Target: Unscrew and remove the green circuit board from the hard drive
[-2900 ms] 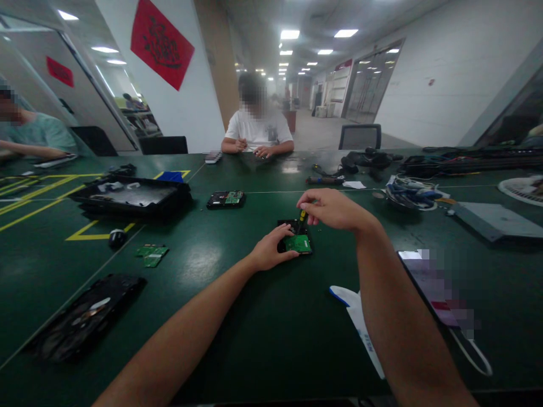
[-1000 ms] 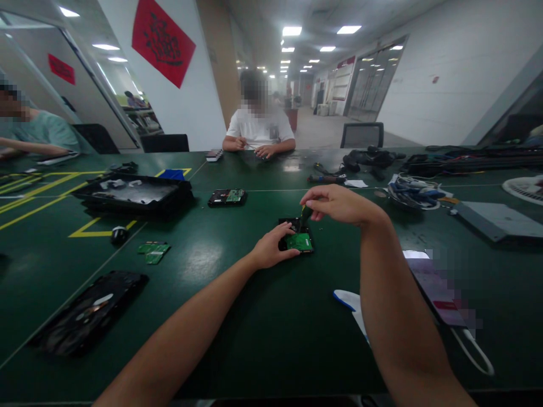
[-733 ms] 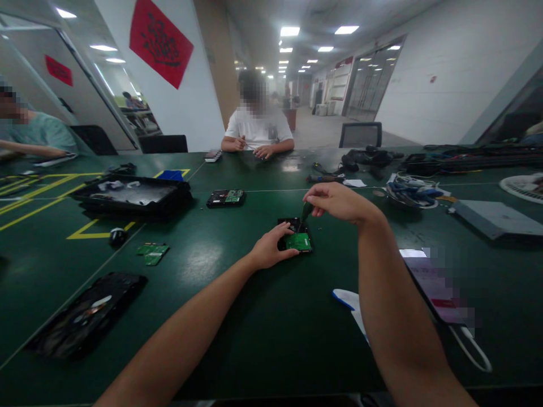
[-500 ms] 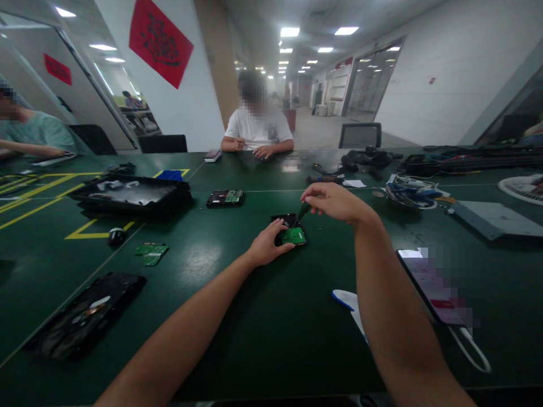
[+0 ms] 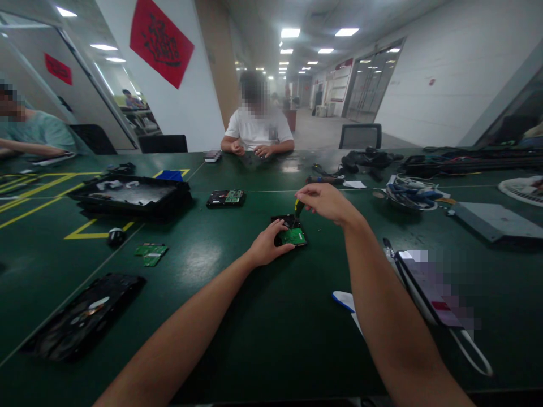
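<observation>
Worktop (image 5: 263, 339), green. Near left lies a black casing (image 5: 85, 316); near right, a phone (image 5: 428, 288). At centre, a left hand (image 5: 267, 244) is clamped across a hard drive (image 5: 294, 237), which lies flat. A right hand (image 5: 324, 200) pinches a screwdriver (image 5: 298, 209), tilted, tip down at the drive. Beyond, leftward: second drive (image 5: 225, 198), black tray (image 5: 136, 210). Far edge: one person (image 5: 258, 127).

Legible text: none. Red poster (image 5: 162, 43), upper left, on white pillar (image 5: 197, 113): black characters, unreadable. Smaller red sheet (image 5: 58, 68), far upper left: illegible.
</observation>
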